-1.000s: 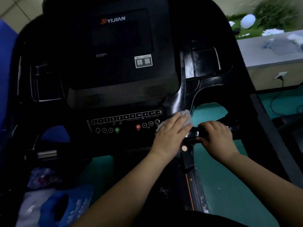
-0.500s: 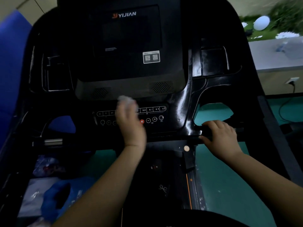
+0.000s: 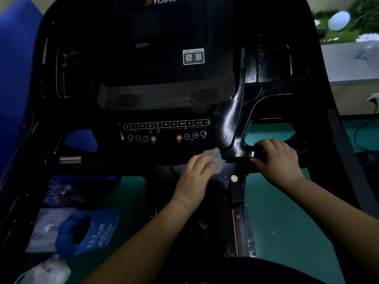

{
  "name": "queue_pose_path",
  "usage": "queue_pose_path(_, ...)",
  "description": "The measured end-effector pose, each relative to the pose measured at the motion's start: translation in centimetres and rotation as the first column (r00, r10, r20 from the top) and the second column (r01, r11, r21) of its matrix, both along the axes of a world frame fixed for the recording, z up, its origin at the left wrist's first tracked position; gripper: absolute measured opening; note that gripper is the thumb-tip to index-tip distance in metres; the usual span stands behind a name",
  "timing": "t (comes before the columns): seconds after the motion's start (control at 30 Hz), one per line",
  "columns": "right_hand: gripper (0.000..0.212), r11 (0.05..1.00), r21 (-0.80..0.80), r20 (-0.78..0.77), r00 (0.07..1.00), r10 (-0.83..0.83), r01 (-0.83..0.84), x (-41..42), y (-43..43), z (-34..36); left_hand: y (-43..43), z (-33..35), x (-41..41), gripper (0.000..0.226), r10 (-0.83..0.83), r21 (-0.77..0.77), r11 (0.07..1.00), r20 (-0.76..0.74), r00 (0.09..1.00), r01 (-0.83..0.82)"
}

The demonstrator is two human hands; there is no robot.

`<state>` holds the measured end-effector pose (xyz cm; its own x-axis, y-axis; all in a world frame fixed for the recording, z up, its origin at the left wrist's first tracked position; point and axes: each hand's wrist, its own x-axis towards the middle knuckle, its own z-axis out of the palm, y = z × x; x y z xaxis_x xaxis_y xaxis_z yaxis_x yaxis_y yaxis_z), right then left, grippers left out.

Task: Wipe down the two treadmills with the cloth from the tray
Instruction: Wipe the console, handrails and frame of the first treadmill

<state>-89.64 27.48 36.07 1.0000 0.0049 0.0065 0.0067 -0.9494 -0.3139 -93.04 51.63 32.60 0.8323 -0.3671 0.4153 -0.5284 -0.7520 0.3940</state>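
1. where the light is low, the black treadmill [image 3: 164, 95] fills most of the view. it stands on a teal floor [image 3: 287, 222], with a blue panel [image 3: 14, 78] at the left edge and a pale counter [image 3: 348, 62] at the far right. a wall socket [image 3: 372, 98] sits below the counter.
2. the left hand [image 3: 194, 179] is at the lower edge of the console, just under the button panel [image 3: 166, 130]. its fingers curl over a crumpled grey cloth [image 3: 214, 155] and press it onto the black surface where the console meets the bar [image 3: 242, 160].
3. the right hand [image 3: 281, 160] grasps the same bar just to the right of the cloth, fingers wrapped over the top.
4. the console top is cut off above the brand name and the screen is dark. the side pockets are lost in shadow, and part of the cloth is hidden under the fingers. the deck below the arms is too black to read.
5. a sticker [image 3: 193, 56] with two square codes sits on the console. a white ball [image 3: 338, 20] lies among blurred greenery at upper right. at lower left are a blue bag [image 3: 96, 228] and what seem to be clear plastic packets [image 3: 61, 193], behind the left side rail.
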Motion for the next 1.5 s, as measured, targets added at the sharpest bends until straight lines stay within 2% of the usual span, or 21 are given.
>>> queue_pose_path(0.03, 0.044, 1.000, 0.002, 0.005, 1.000, 0.000, 0.000, 0.0, 0.0, 0.0, 1.5, -0.5, -0.4, 0.031, 0.083, -0.024, 0.996, -0.005, 0.997, -0.083)
queue_pose_path(0.1, 0.044, 1.000, 0.004, 0.008, 1.000, 0.001, -0.001, 0.0, 0.1, 0.0, 5.0, -1.2, -1.1, 0.022, 0.336, -0.184, 0.913, -0.163, 0.928, -0.363)
queue_pose_path(0.2, 0.044, 1.000, 0.006, -0.002, 1.000, -0.006, 0.006, -0.1, 0.1, 0.0, 10.3, -1.2, -2.2, 0.028, 0.678, -0.106, 0.668, -0.321, 0.661, -0.737)
queue_pose_path(0.27, 0.044, 1.000, 0.010, 0.003, 1.000, -0.011, 0.011, -0.1, 0.2, -0.1, 12.9, -0.6, -2.6, 0.027, 0.791, -0.174, 0.440, -0.388, 0.472, -0.881)
queue_pose_path(0.3, 0.044, 1.000, 0.010, 0.007, 1.000, -0.012, 0.012, -0.1, 0.2, -0.1, 13.5, -0.3, -2.4, 0.028, 0.826, -0.208, 0.372, -0.369, 0.425, -0.905)
queue_pose_path(0.37, 0.044, 1.000, 0.006, 0.004, 1.000, -0.012, 0.012, -0.1, 0.3, -0.1, 13.0, 0.2, -1.7, 0.030, 0.843, -0.251, 0.352, -0.334, 0.422, -0.902)
queue_pose_path(0.5, 0.043, 1.000, -0.002, 0.006, 1.000, -0.012, 0.012, -0.1, 0.4, -0.1, 7.6, 0.2, -0.7, 0.036, 0.793, -0.309, 0.310, -0.437, 0.424, -0.899)
queue_pose_path(0.57, 0.043, 1.000, -0.003, 0.017, 1.000, -0.010, 0.010, -0.2, 0.4, -0.1, 3.9, 0.0, -1.2, 0.041, 0.724, -0.381, 0.380, -0.445, 0.528, -0.843)
queue_pose_path(0.67, 0.044, 1.000, -0.013, 0.018, 1.000, -0.002, 0.002, -0.1, 0.4, -0.2, -0.2, -0.4, -1.9, 0.044, 0.574, -0.417, 0.601, -0.368, 0.732, -0.681)
queue_pose_path(0.73, 0.044, 1.000, -0.021, 0.021, 1.000, 0.004, -0.004, -0.1, 0.4, -0.2, -2.2, 0.1, -1.9, 0.037, 0.393, -0.422, 0.760, -0.309, 0.866, -0.495)
queue_pose_path(0.8, 0.044, 1.000, -0.022, 0.024, 1.000, 0.003, -0.003, -0.2, 0.3, -0.2, -4.0, 1.1, -2.0, 0.033, 0.209, -0.423, 0.845, -0.299, 0.931, -0.326)
queue_pose_path(0.83, 0.044, 1.000, -0.021, 0.022, 1.000, 0.000, 0.001, -0.2, 0.3, -0.2, -4.5, 1.4, -2.1, 0.031, 0.175, -0.439, 0.842, -0.327, 0.929, -0.313)
queue_pose_path(0.9, 0.044, 1.000, -0.019, 0.023, 1.000, -0.002, 0.002, -0.1, 0.3, -0.2, -4.4, 1.2, -2.5, 0.026, 0.266, -0.483, 0.741, -0.427, 0.864, -0.467)
queue_pose_path(0.97, 0.044, 1.000, -0.020, 0.026, 1.000, 0.001, -0.001, -0.1, 0.3, -0.3, -2.7, 1.0, -3.0, 0.024, 0.408, -0.502, 0.548, -0.538, 0.738, -0.669)
queue_pose_path(1.03, 0.044, 1.000, -0.023, 0.033, 0.999, 0.005, -0.004, -0.1, 0.2, -0.4, 0.3, 0.6, -3.5, 0.024, 0.476, -0.529, 0.326, -0.624, 0.619, -0.784)
queue_pose_path(1.13, 0.044, 1.000, -0.026, 0.042, 0.999, 0.007, -0.006, -0.1, 0.2, -0.5, 6.6, 0.0, -3.1, 0.025, 0.472, -0.534, 0.010, -0.743, 0.475, -0.846)
queue_pose_path(1.2, 0.044, 1.000, -0.026, 0.038, 0.999, 0.002, -0.001, -0.1, 0.2, -0.5, 10.4, 0.1, -2.0, 0.030, 0.509, -0.533, -0.124, -0.758, 0.407, -0.837)
queue_pose_path(1.27, 0.044, 1.000, -0.025, 0.039, 0.999, 0.001, 0.000, -0.1, 0.3, -0.4, 12.8, 0.2, -0.2, 0.029, 0.569, -0.510, -0.207, -0.757, 0.321, -0.835)
queue_pose_path(1.37, 0.045, 1.000, -0.029, 0.063, 0.998, 0.008, -0.006, 0.0, 0.3, -0.4, 13.7, 0.8, 2.0, 0.028, 0.563, -0.499, -0.297, -0.780, 0.272, -0.814)
queue_pose_path(1.4, 0.045, 1.000, -0.029, 0.067, 0.998, 0.010, -0.008, 0.0, 0.3, -0.4, 13.3, 0.5, 2.3, 0.026, 0.560, -0.476, -0.275, -0.786, 0.263, -0.835)
queue_pose_path(1.5, 0.045, 1.000, -0.030, 0.071, 0.997, 0.007, -0.004, 0.0, 0.4, -0.5, 9.5, 0.5, 2.3, 0.020, 0.532, -0.519, -0.214, -0.772, 0.347, -0.827)
